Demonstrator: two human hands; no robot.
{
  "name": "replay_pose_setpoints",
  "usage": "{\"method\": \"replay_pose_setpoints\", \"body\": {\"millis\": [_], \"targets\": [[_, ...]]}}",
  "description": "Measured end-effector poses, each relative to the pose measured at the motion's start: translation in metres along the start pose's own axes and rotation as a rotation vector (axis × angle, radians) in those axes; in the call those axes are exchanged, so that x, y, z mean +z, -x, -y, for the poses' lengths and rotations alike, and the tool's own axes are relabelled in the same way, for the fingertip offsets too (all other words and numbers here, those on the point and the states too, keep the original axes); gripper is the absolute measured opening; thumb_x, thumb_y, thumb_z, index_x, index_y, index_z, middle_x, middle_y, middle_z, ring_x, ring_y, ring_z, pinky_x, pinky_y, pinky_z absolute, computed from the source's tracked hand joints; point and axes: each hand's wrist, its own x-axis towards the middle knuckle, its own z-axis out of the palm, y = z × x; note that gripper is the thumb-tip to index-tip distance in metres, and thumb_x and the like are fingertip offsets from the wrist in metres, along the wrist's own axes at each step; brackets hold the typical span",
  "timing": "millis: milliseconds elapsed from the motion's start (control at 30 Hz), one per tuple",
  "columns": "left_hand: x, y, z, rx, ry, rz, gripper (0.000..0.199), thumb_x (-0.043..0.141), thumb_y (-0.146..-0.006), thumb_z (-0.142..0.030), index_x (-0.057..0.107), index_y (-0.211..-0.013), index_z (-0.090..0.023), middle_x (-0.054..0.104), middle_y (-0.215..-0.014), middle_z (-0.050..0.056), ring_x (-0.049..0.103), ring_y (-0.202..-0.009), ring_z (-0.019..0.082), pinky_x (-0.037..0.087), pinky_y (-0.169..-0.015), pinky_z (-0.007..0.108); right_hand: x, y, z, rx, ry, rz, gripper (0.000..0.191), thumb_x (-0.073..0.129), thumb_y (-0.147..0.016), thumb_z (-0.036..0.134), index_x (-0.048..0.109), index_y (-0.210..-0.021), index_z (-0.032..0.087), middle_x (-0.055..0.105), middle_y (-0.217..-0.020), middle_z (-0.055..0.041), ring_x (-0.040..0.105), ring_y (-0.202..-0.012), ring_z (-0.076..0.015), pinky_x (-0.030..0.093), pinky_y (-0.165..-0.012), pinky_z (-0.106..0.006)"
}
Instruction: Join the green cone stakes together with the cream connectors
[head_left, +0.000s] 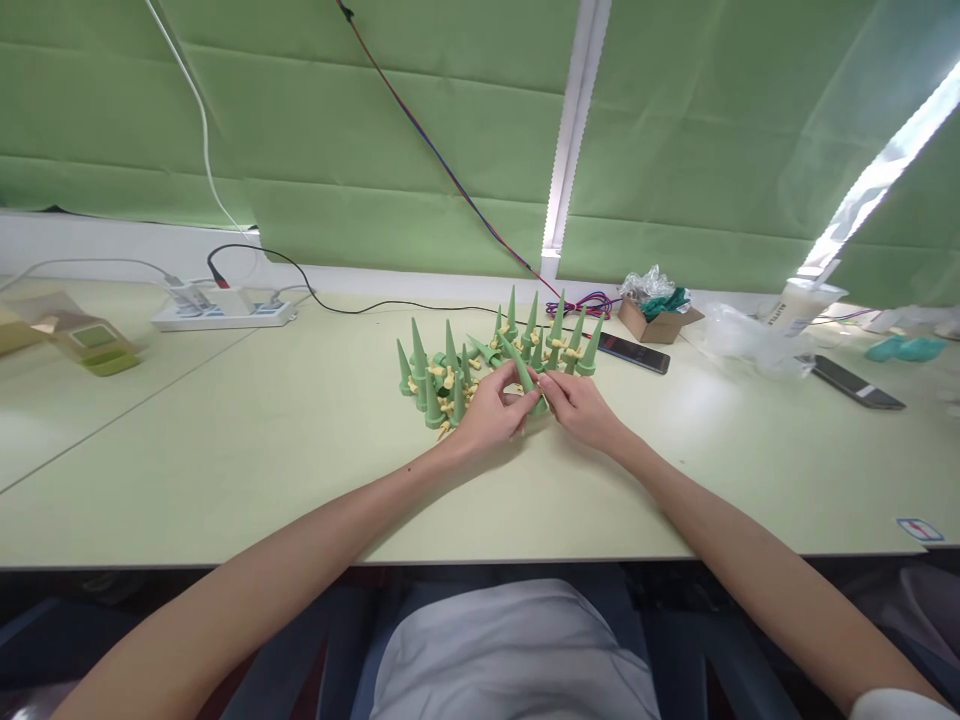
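My left hand (491, 410) is closed round a green cone (517, 362), which leans with its tip up and to the left. My right hand (583, 408) meets it at the cone's lower part, thumb and fingers pinched together. Whatever sits in that pinch is too small and covered to make out. Behind and to the left of my hands stand several more green cones (433, 402) with flared bases, and one lies on its side. Small pale yellow pieces (448, 382) are among them. Another group of upright green cones (590, 350) stands just beyond my right hand.
A black phone (634, 353) lies behind my right hand, near a small cardboard box (656, 318) and coiled wires (589, 304). Far right are a cup (802, 308), plastic bag and dark phone (859, 383). A power strip (225, 315) sits back left; the table's front edge is near me.
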Motion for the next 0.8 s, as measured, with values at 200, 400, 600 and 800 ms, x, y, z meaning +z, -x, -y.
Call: {"method": "replay_pose_setpoints", "body": {"millis": [200,400,600,800], "targets": [[0.003,0.003,-0.004,0.064,-0.113,-0.027,0.02,0.063,-0.09,-0.036,0.055,-0.095,-0.018,0.054,-0.074,-0.002,0.047,-0.05,0.007,0.039,-0.046,0.021,0.0,0.0,0.0,-0.001,-0.006,0.006,0.043,0.033,-0.104,0.045,0.035,-0.067,0.022,0.041,-0.058,0.0025,0.036,-0.055,-0.013,0.028,-0.057,-0.029],[0.002,0.001,0.005,0.218,-0.301,-0.072,0.011,0.057,-0.091,-0.029,0.055,-0.094,-0.018,0.059,-0.087,0.001,0.044,-0.054,0.006,0.04,-0.05,0.021,-0.002,0.0,0.004,0.019,-0.058,0.016,0.047,0.032,-0.104,0.048,0.037,-0.066,0.022,0.044,-0.056,0.0019,0.039,-0.055,-0.0132,0.03,-0.059,-0.029],[0.002,0.001,0.009,0.265,-0.393,-0.077,0.008,0.056,-0.092,-0.026,0.052,-0.094,-0.02,0.052,-0.072,-0.002,0.04,-0.052,0.007,0.036,-0.049,0.022,-0.003,0.001,0.006,0.063,-0.119,0.021,0.053,0.033,-0.103,0.055,0.037,-0.061,0.022,0.043,-0.051,0.0015,0.039,-0.053,-0.0132,0.03,-0.056,-0.029],[0.002,0.001,0.011,0.286,-0.412,-0.071,0.009,0.056,-0.092,-0.026,0.049,-0.093,-0.02,0.041,-0.063,-0.006,0.036,-0.05,0.008,0.033,-0.048,0.022,-0.002,0.001,0.004,0.112,-0.168,0.04,0.055,0.035,-0.101,0.057,0.035,-0.057,0.023,0.041,-0.048,0.0014,0.038,-0.048,-0.0126,0.029,-0.052,-0.029]]}}
